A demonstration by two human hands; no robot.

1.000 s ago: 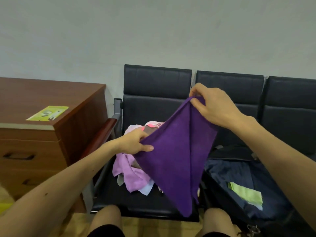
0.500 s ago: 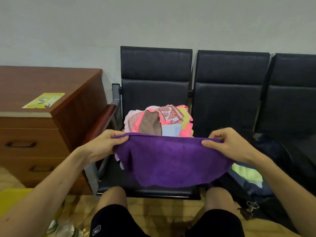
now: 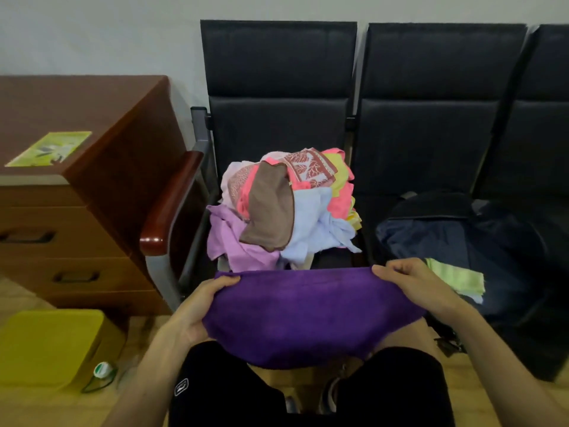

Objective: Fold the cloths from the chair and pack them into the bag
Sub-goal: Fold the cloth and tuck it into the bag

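A purple cloth (image 3: 308, 318) lies spread across my lap, folded once along its far edge. My left hand (image 3: 200, 306) grips its left end and my right hand (image 3: 412, 283) grips its right end. Behind it, a heap of coloured cloths (image 3: 286, 208) sits on the left black chair (image 3: 277, 87). A dark blue bag (image 3: 462, 251) lies open on the middle chair, with a folded green cloth (image 3: 455, 277) inside near its front.
A brown wooden drawer cabinet (image 3: 77, 180) stands on the left, beside the chair's wooden armrest (image 3: 172, 201). A yellow box (image 3: 49, 346) and a small bottle (image 3: 103, 369) sit on the floor at lower left. A third black chair (image 3: 548, 118) is at the far right.
The purple cloth went from hanging by its raised right corner to being held level, then came down onto my lap. Both hands moved down and toward me, still holding its ends.
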